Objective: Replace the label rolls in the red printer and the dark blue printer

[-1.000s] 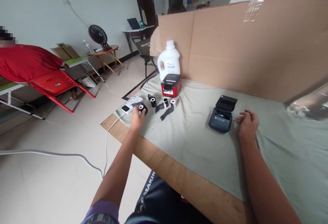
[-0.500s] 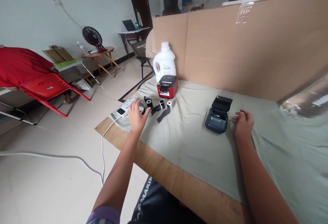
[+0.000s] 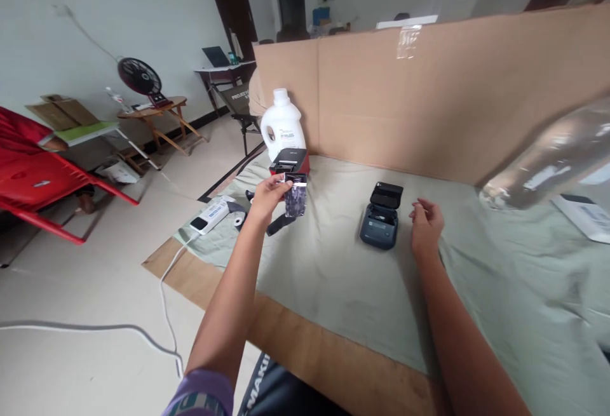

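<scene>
My left hand (image 3: 271, 198) is closed on a small label roll whose dark printed strip (image 3: 296, 200) hangs down in front of it. Behind this hand stands a red and black label printer (image 3: 291, 161), partly covered. On the cloth beneath the hand lies another dark strip (image 3: 280, 225), and a roll with a white core (image 3: 239, 220) rests to its left. A dark blue portable label printer (image 3: 379, 225) sits with its lid (image 3: 386, 195) raised. Just right of this printer, apart from it, my right hand (image 3: 426, 222) hovers with loosely bent fingers, holding nothing visible.
A white jug (image 3: 283, 127) stands behind the red printer against a cardboard wall (image 3: 372, 98). At the table's left edge lies a white power strip (image 3: 210, 214) with its cable. Clear plastic wrap (image 3: 538, 155) bulges at right. A person sits beyond the left side.
My left hand has moved right from above the power strip and taken up a roll with its strip. My right hand stays beside the open printer. The view has turned slightly right.
</scene>
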Motion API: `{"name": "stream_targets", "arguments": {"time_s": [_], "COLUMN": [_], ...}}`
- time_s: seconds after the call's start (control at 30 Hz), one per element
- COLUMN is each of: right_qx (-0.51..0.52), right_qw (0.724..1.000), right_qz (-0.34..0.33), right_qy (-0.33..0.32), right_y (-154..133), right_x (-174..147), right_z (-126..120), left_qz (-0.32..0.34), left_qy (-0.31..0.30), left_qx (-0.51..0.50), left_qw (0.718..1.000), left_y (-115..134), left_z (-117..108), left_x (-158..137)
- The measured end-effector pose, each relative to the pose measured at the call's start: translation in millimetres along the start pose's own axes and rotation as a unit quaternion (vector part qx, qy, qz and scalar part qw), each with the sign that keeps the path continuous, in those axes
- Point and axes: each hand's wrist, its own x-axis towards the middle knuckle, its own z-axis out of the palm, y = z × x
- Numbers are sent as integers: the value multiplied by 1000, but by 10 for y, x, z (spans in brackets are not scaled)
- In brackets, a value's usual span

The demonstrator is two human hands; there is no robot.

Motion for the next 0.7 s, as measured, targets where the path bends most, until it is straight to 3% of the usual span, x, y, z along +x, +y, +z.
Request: {"name": "stream_targets", "arguments": {"time_s": [0.07, 0.17, 0.3, 0.37, 0.43, 0.5, 0.53, 0.6, 0.7], "right_qx": [-8, -33, -102, -124, -133, -133, -130, -123, -108], "right_qw": [997, 970, 923, 911, 905, 912, 917, 923, 916], "right_qz": [-45, -92, -109, -111, -111, -98, -80, -28, 43], "right_qy": [-66, -222, -356, -377, -388, -376, -367, -363, -384], "right_y": [-301, -692, -742, -633, -545, -530, -551, -633, -775], "right_x": [-39, -100, -108, -81, -57, -48, -51, -69, -113], "right_z": [48, 112, 108, 82, 70, 79, 87, 102, 109], "left_qz": [-36, -88, -105, -97, -46, 70, 143, 274, 369], "left_qy": [-62, -143, -201, -205, -188, -162, -149, -128, -107], "left_qx": [-137, -182, -229, -227, -169, -50, 23, 156, 256], "left_qw": [988, 969, 946, 947, 966, 983, 978, 940, 887], "left_y": [34, -33, -264, -365, -413, -403, -384, -341, -316], "left_z": [397, 1076, 1697, 1811, 1812, 1743, 1698, 1623, 1598], "left_x": [-171, -414, -586, -600, -591, -579, -577, -584, -626]}}
